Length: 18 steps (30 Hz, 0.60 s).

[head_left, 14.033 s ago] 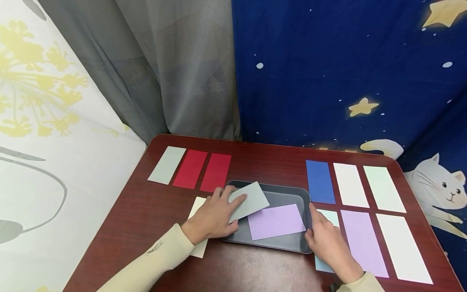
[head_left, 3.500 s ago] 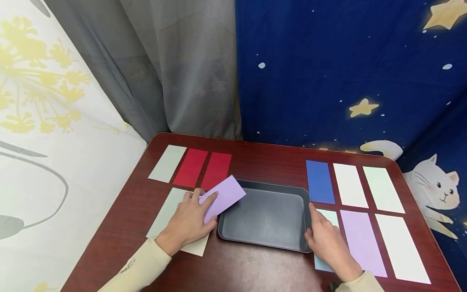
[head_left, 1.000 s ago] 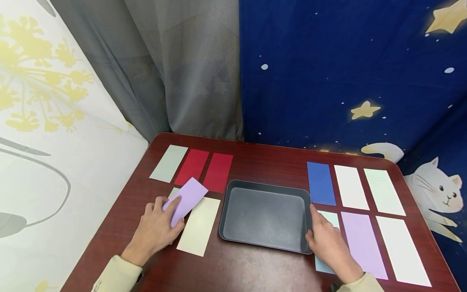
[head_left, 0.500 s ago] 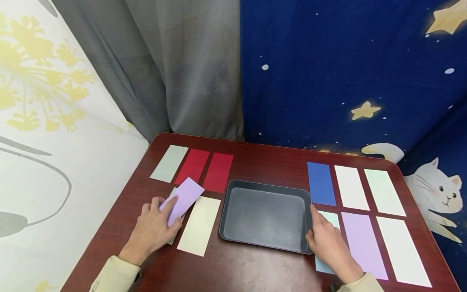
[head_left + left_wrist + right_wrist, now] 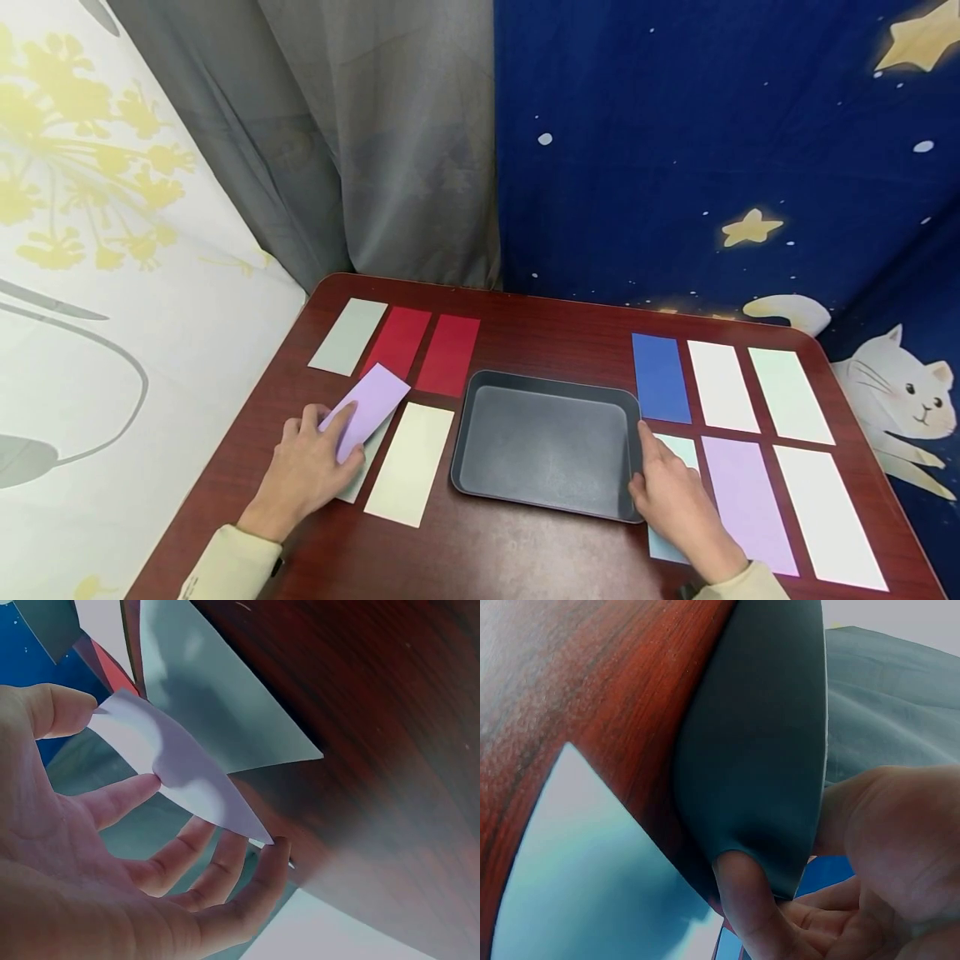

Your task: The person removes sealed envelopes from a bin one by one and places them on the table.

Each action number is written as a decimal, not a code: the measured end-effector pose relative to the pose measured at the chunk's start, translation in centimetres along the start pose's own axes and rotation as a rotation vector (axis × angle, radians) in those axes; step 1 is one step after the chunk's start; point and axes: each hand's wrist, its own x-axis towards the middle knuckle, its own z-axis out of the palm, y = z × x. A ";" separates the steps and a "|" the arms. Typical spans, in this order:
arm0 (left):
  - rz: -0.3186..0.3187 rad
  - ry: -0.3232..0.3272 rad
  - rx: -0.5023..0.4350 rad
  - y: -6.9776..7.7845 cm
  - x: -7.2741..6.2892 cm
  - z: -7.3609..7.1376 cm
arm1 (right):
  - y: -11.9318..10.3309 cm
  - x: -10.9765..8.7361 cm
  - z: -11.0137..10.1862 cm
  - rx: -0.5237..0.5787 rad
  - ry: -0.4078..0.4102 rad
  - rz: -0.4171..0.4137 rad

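My left hand [image 5: 303, 467] holds a light purple paper card [image 5: 367, 404] at the left side of the table. In the left wrist view the purple card [image 5: 165, 750] bows slightly between thumb and fingers. It hangs over a pale grey-green card [image 5: 372, 462], partly hidden by hand and purple card. A cream card [image 5: 409, 465] lies just right of that one. My right hand [image 5: 675, 487] grips the right rim of a dark grey tray [image 5: 547, 442]; in the right wrist view, a fingertip presses the outer wall of the tray [image 5: 757, 735].
Behind the left hand lie another grey-green card [image 5: 348, 336] and two red cards [image 5: 448, 354]. Right of the tray are a blue card [image 5: 661, 377], white cards [image 5: 722, 383], a pale green card [image 5: 791, 394], another purple card [image 5: 748, 500] and a light blue card [image 5: 663, 546]. Curtains hang behind the table.
Earlier the left hand held a grey-green card above the purple one in the tray; that card now lies left of the cream card. The hand has carried the purple card leftward. Right hand stays.
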 end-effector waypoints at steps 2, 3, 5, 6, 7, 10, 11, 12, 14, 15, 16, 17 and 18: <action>0.001 0.004 0.005 -0.1 0.0 0.0 | 0.0 0.0 0.0 0.003 -0.005 0.004; 0.000 0.004 0.005 -0.2 0.0 -0.1 | 0.0 0.0 0.0 0.004 -0.007 0.006; -0.009 -0.005 0.006 -0.3 0.0 0.0 | 0.0 0.0 0.0 0.005 -0.010 0.008; -0.016 -0.010 0.006 -0.4 0.0 -0.1 | 0.0 0.0 0.0 0.005 -0.011 0.008; -0.022 -0.015 0.007 -0.4 0.0 -0.1 | 0.0 0.0 0.0 0.006 -0.012 0.009; -0.027 -0.022 0.011 -0.7 0.0 -0.1 | 0.0 0.0 0.0 0.007 -0.014 0.012; -0.025 -0.022 0.013 -0.7 0.0 -0.1 | 0.0 0.0 0.0 0.007 -0.015 0.013; -0.025 -0.021 0.013 -0.8 0.0 -0.1 | 0.0 0.0 0.0 0.007 -0.016 0.014; -0.027 -0.021 0.013 -0.9 0.0 -0.1 | 0.0 0.0 0.0 0.007 -0.018 0.016; -0.032 -0.024 0.013 -1.0 0.0 -0.1 | 0.0 0.0 0.0 0.009 -0.019 0.016; -0.038 -0.027 0.011 -1.0 0.0 -0.1 | 0.0 0.0 0.0 0.009 -0.019 0.016; -0.043 -0.029 0.009 -1.0 0.0 -0.2 | 0.0 0.0 0.0 0.008 -0.017 0.014; -0.050 -0.034 0.008 -1.1 0.0 -0.2 | 0.0 0.0 0.0 0.007 -0.016 0.012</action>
